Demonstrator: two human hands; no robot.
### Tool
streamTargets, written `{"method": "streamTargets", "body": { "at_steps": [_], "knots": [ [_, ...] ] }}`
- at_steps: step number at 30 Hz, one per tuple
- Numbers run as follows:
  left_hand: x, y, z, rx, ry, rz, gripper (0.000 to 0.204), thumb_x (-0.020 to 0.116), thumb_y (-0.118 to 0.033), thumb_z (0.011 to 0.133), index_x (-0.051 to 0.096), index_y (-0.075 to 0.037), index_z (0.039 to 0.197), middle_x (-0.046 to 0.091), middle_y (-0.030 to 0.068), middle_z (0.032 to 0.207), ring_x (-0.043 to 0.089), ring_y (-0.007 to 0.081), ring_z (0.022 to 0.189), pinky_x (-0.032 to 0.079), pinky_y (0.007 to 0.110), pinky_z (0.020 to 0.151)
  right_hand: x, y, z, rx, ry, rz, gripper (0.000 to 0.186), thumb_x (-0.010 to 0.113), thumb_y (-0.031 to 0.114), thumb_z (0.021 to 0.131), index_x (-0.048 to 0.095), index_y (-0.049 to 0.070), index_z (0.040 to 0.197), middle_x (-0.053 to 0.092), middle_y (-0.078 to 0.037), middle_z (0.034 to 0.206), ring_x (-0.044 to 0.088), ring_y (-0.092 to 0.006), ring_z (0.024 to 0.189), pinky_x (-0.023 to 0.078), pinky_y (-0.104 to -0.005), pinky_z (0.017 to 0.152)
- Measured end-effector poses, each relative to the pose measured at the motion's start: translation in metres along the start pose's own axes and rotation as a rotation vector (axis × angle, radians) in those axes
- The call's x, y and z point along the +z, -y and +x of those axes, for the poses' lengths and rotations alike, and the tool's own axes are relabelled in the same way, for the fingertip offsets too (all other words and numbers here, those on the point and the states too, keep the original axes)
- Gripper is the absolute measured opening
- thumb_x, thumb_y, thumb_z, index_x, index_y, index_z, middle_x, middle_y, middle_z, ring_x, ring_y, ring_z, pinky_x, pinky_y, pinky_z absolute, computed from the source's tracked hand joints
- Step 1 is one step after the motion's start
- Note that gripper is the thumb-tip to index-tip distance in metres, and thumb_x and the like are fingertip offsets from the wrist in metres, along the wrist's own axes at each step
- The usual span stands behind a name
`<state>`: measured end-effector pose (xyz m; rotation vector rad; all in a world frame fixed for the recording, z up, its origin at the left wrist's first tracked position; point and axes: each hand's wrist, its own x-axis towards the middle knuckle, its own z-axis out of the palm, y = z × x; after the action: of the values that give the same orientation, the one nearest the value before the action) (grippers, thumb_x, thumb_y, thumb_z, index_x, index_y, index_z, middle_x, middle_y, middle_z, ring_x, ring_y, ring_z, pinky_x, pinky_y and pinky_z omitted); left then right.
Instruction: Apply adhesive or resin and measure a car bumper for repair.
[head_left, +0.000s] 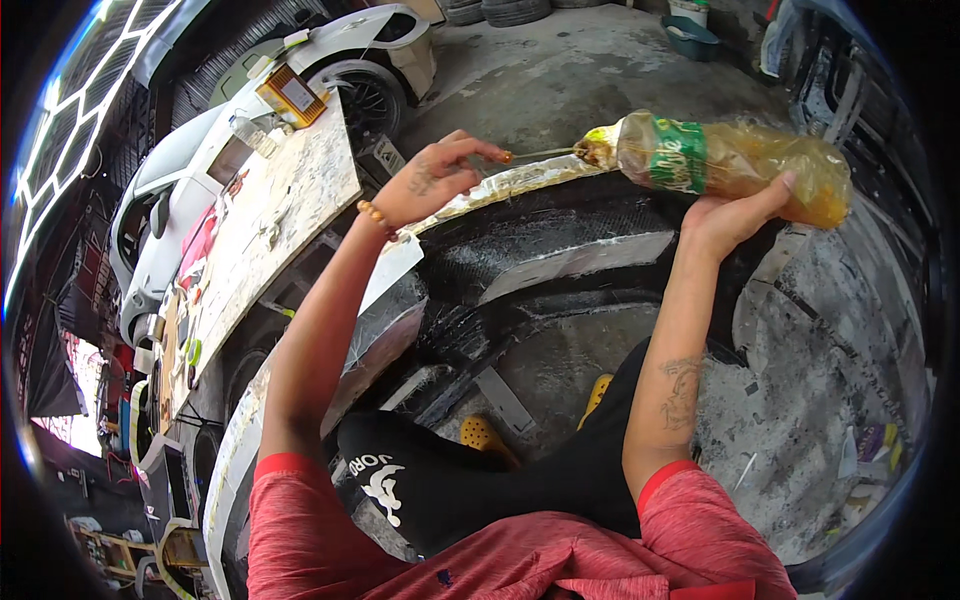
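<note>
The right hand's (736,212) fingers grasp a bottle (735,160), tilted nearly sideways above the black panel (470,258). A thin strand (545,153) spans its mouth and the left hand (437,180); whether those bent fingers grip it, I cannot tell.

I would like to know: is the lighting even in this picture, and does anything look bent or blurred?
Head view: uneven lighting, with glare from the white light strips at the left rim and a washed-out opening at lower left; head view: black corners, and those strips seem to bow along the rim; head view: the left hand, right hand and plastic bottle look fairly sharp.
</note>
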<state>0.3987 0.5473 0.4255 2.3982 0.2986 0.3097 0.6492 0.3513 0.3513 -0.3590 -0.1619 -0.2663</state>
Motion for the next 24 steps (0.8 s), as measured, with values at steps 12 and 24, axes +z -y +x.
{"method": "streamTargets", "body": {
  "at_steps": [12,24],
  "knots": [
    [-0.081,0.107,-0.03,0.158,-0.212,0.434,0.039,0.047,0.006,0.084,0.069,-0.006,0.114,0.052,0.0123,0.125,0.057,0.0257,0.112,0.048,0.032,0.092,-0.027,0.054,0.044,-0.016,-0.093,0.038,0.075,0.044,0.062,0.098,0.039,0.006,0.147,0.048,-0.016,0.145,0.048,-0.0325,0.135,0.037,-0.0512,0.116],
    [-0.009,0.021,0.002,0.217,-0.067,0.432,0.047,0.048,0.002,0.078,0.072,-0.015,0.114,0.049,0.0133,0.129,0.05,0.0322,0.121,0.039,0.044,0.109,-0.015,0.032,0.026,-0.01,-0.063,-0.03,0.074,0.051,0.059,0.098,0.039,0.005,0.147,0.049,-0.015,0.144,0.05,-0.0297,0.133,0.041,-0.0445,0.114]
  ]
}}
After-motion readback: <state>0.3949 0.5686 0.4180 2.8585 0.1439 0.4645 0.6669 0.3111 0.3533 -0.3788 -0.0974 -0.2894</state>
